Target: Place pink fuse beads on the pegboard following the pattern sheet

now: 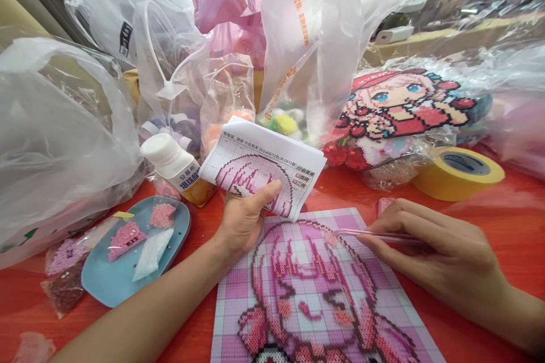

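Plastic bags [315, 28] crowd the red table [21, 300] behind the beaded pegboard [315, 289].

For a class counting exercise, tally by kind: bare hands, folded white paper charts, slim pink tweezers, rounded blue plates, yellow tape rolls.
Bare hands (left hand, right hand): 2
Paper charts: 1
Pink tweezers: 1
Blue plates: 1
Yellow tape rolls: 1
Total: 6

Bead board [317, 300] up front on the desk [191, 332]
Plate [102, 285] off left, tape roll [447, 184] back right, bags [315, 28] behind it all.
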Available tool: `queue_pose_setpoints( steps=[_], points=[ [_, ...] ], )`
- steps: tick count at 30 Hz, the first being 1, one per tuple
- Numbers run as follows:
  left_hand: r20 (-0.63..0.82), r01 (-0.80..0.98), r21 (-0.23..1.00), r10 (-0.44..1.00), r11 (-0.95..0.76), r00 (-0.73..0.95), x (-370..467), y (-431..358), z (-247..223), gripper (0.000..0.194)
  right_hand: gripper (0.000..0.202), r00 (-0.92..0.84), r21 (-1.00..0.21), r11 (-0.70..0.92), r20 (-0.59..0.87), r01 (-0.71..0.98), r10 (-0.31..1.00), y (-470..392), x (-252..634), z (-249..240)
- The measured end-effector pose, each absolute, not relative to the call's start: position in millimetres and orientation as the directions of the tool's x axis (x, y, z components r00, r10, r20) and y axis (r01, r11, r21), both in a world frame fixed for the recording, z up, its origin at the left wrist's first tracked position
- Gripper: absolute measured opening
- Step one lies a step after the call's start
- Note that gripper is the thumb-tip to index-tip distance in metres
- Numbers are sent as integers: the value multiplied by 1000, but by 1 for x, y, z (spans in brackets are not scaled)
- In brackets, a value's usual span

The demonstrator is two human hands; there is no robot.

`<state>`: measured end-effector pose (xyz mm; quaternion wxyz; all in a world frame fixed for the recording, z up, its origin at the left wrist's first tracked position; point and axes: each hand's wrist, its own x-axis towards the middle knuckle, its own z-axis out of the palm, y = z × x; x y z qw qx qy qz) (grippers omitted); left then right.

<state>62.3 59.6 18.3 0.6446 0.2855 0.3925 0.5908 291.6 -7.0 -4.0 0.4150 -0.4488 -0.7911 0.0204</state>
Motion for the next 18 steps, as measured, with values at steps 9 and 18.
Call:
queue_pose_setpoints(
  steps=[9,18],
  points=[
    [-165,-537,831,986,141,5,63,60,20,34,18,-250,-415,607,646,677,721,-6,290,-1],
    [-166,-541,830,986,135,-9,62,61,19,44,19,-206,-441,560,627,702,752,-6,291,-5]
  ],
)
